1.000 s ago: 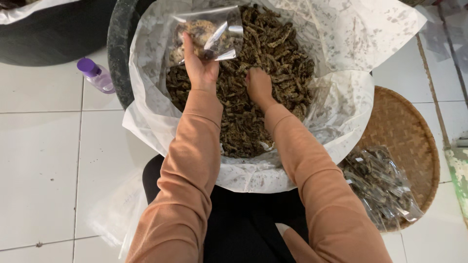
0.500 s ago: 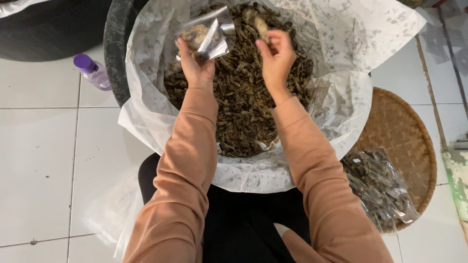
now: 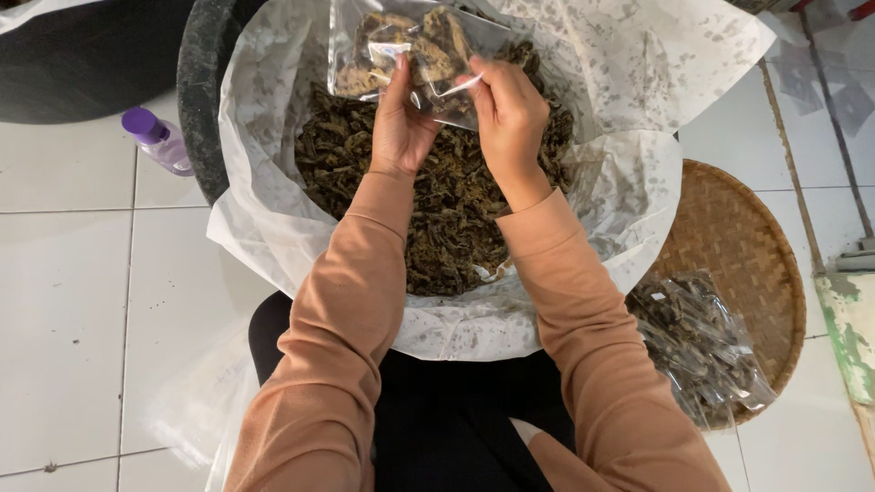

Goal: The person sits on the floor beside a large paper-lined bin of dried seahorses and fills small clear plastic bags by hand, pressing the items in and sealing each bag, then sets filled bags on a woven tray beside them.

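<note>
Chips fill part of the small clear bag [image 3: 410, 55] you pinch with your left hand [image 3: 399, 128] and right hand [image 3: 509, 114] above the big tub [image 3: 196, 100], where lots wait, and filled bags [image 3: 702, 351] lie on the tray [image 3: 756, 246].

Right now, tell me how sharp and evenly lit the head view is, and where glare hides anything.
Head view: soft, even light, faint shadows; the dried pieces in the lined tub look sharp. Glare streaks the clear bag held up by the left hand and right hand, blurring parts of its contents. The filled bags on the woven tray also shine. Edges bend slightly.
</note>
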Motion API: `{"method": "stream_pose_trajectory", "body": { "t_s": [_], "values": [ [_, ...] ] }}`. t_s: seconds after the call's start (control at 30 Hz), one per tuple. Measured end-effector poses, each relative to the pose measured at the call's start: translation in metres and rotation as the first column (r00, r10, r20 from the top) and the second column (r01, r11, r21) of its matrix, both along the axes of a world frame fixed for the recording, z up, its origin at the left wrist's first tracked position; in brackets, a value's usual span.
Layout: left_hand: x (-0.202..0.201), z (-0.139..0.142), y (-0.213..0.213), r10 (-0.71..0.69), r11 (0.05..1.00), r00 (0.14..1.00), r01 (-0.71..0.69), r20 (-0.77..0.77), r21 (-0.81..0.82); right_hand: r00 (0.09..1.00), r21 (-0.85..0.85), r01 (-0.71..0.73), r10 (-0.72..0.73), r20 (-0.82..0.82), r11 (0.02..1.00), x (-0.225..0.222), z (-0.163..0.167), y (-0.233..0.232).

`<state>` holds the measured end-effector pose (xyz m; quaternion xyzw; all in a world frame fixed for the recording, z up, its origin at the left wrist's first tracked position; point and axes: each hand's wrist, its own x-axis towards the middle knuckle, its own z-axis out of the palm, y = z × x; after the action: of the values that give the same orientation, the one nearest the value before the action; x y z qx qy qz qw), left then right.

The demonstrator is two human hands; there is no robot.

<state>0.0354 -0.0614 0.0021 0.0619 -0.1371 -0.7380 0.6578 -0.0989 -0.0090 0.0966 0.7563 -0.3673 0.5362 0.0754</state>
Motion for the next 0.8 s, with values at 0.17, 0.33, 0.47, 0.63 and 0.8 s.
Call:
{"method": "stream_pose_trajectory", "body": {
  "t_s": [0.17,0.33,0.47,0.63,0.8],
  "values": [
    [0.000,0.002,0.002,-0.039,0.999,0.999,0.039,0.012,0.008,0.962,0.259,-0.172,0.105,0.253,0.950,-0.013,-0.008,-0.015],
    [-0.005,0.009,0.006,-0.176,0.984,0.982,0.178,0.069,-0.028,0.988,0.233,-0.146,0.128,0.091,0.961,-0.017,-0.004,-0.011],
    [-0.023,0.023,0.023,-0.257,0.954,0.956,0.274,0.140,-0.123,0.966,0.342,-0.189,0.237,-0.103,0.920,-0.037,0.016,0.023],
    [-0.059,0.047,0.071,-0.356,0.850,0.854,0.465,0.379,-0.247,0.962,0.468,-0.208,0.267,-0.063,0.859,-0.103,0.032,0.086],
    [-0.106,0.077,0.128,-0.469,0.795,0.472,0.594,0.746,0.123,0.996,0.564,0.086,-0.090,-0.021,0.822,-0.185,0.001,0.170]
  ]
}}
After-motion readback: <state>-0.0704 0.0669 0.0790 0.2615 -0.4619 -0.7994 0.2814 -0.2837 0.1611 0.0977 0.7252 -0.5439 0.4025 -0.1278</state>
